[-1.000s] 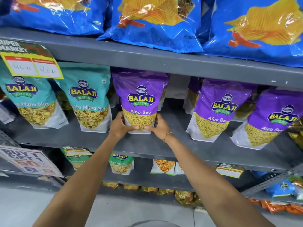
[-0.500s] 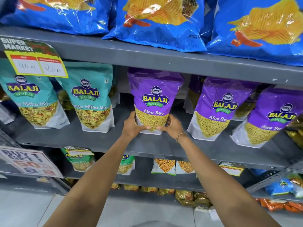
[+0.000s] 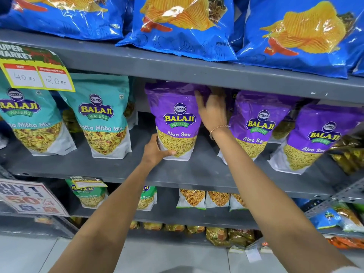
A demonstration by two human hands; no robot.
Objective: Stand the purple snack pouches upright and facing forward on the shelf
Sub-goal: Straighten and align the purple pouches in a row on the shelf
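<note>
Head view: a person's two bare hands work a purple Aloo Sev pouch (image 3: 177, 119) on the grey middle shelf (image 3: 197, 170) of a snack aisle. The pouch stands upright on its base, label facing forward, just right of two teal Mitha Mix pouches (image 3: 102, 119). The left hand (image 3: 155, 151) has its grip pinching the pouch's lower left corner, thumb across the front near the bottom edge and fingers behind. The right hand (image 3: 212, 111), a thin bracelet (image 3: 218, 128) at the wrist, reaches up beside the pouch's upper right edge with fingers spread and loose; its fingertips touch the purple film near the top, closing on nothing. To the right stand two more purple pouches, the nearer one (image 3: 258, 123) tilted slightly left and partly behind the right forearm, the farther one (image 3: 319, 136) leaning left as well. Blue chip bags (image 3: 183, 26) fill the shelf above. A yellow price card (image 3: 37, 75) hangs at upper left, reading 40 and 20 rupees. Green and orange packets line the lower shelves.
</note>
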